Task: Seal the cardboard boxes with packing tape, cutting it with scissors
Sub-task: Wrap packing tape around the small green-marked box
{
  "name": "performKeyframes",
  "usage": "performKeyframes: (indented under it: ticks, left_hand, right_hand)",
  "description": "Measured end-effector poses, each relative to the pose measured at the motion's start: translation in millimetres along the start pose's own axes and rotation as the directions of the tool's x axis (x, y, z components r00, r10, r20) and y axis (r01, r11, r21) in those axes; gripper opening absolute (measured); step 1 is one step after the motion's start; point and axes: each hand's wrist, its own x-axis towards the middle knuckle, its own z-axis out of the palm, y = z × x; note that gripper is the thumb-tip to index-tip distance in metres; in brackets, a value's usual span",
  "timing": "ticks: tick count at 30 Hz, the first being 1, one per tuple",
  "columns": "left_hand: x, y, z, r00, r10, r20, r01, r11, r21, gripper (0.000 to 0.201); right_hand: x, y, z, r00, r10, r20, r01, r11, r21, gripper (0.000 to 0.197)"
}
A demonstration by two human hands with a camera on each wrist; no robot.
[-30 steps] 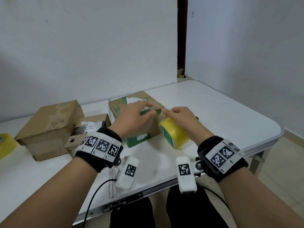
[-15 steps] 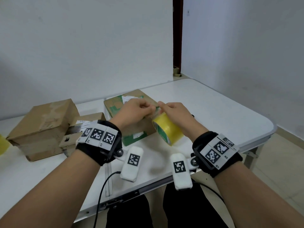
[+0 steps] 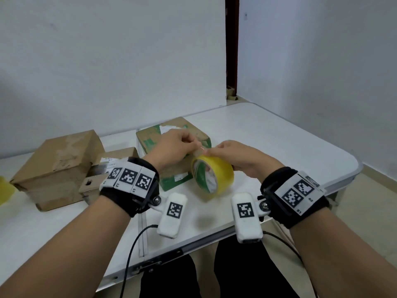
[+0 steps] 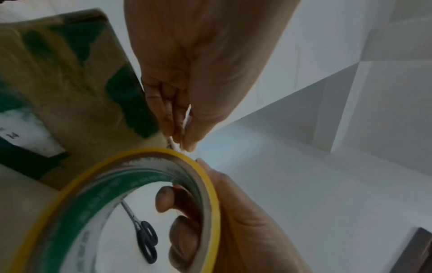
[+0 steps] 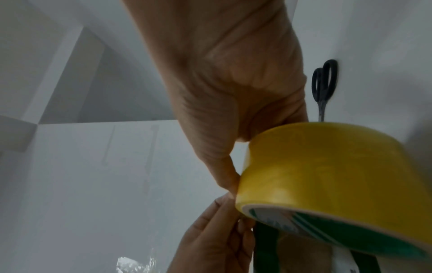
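A yellow packing tape roll (image 3: pixel 223 175) with a green-printed core hangs just above the table in front of the green-printed cardboard box (image 3: pixel 150 138). My right hand (image 3: pixel 214 153) grips the roll, fingers (image 4: pixel 177 212) hooked inside the core and thumb on the outer face. My left hand (image 3: pixel 198 147) pinches the tape's free end (image 4: pixel 184 125) at the top of the roll (image 4: pixel 205 177). Black-handled scissors (image 5: pixel 323 86) lie on the table beyond the roll (image 5: pixel 327 166); in the left wrist view the scissors (image 4: pixel 145 238) show through the core.
Two plain cardboard boxes, a large one (image 3: pixel 58 164) and a small one (image 3: pixel 116 155), stand at the left of the white table (image 3: pixel 279 143). A second yellow roll (image 3: pixel 4 190) peeks in at the far left edge. A wall runs close behind the table.
Both hands came off the green-printed box's top and drew toward me with the roll. The roll turned so its open core faces me, and the left fingers closed on the tape end.
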Motion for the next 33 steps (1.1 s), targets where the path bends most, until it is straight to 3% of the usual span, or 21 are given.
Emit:
performKeyframes:
  ticks: [3,7,18,24,33]
  left_hand:
    - [2.1,-0.8,5.4,0.997,0.049,-0.057,-0.04,0.988,0.146,0.017]
    - [10.2,-1.4,-0.7,0.993,0.065,-0.097,-0.047,0.981,0.186,0.014]
    - [32.9,25.1,-37.2,0.977,0.198,-0.078,-0.169,0.945,0.281,0.013]
    - [56.5,16.9,-43.7,0.997,0.06,-0.039,-0.05,0.974,0.22,0.015]
    - [73.9,4.6,-35.9,1.0,-0.01,-0.029,0.017,0.968,0.25,0.012]
  right_hand:
    - [-7.0,0.0,-6.7,0.993,0.0,0.118,-0.001,1.0,0.008,0.042]
    - [-11.3,0.3,-3.2,0.972,-0.071,0.224,0.022,0.977,0.214,0.031]
    - [4.9,-7.3,0.9,0.994,0.039,0.101,-0.057,0.983,0.177,0.032]
    - [2.8,-7.7,-2.4,0.986,0.043,0.162,-0.097,0.934,0.343,0.028]
    - [8.1,-20.0,-4.5,0.992,0.07,0.107,-0.094,0.966,0.24,0.029]
